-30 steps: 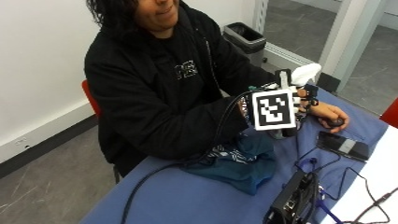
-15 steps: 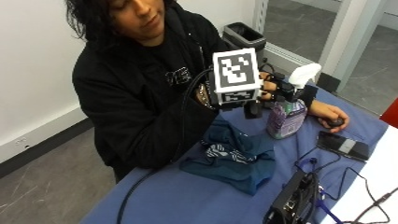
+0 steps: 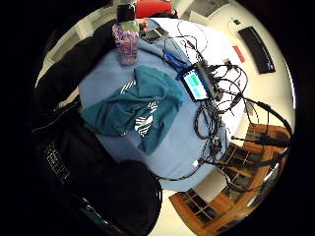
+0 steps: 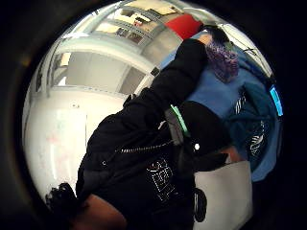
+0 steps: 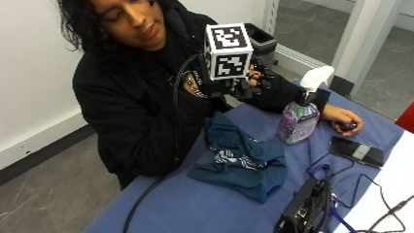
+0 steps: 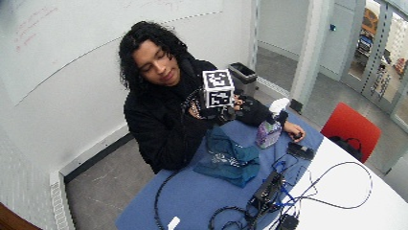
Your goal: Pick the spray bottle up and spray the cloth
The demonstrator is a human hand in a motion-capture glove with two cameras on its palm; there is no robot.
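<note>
The bottle (image 5: 300,116) stands ungrasped at the cloth's (image 5: 242,158) two o'clock, nothing apparently sprayed, while the raised right hand (image 5: 253,80) holds nothing, fingers seemingly loosely curled.

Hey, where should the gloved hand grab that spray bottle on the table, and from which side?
Probably round the narrow neck just under the white trigger head of the spray bottle, which stands upright on the blue table beside the teal cloth. Its nozzle points away from the person, so the gloved right hand, raised above the cloth, would likely come in from the person's side, forefinger onto the trigger.
</note>
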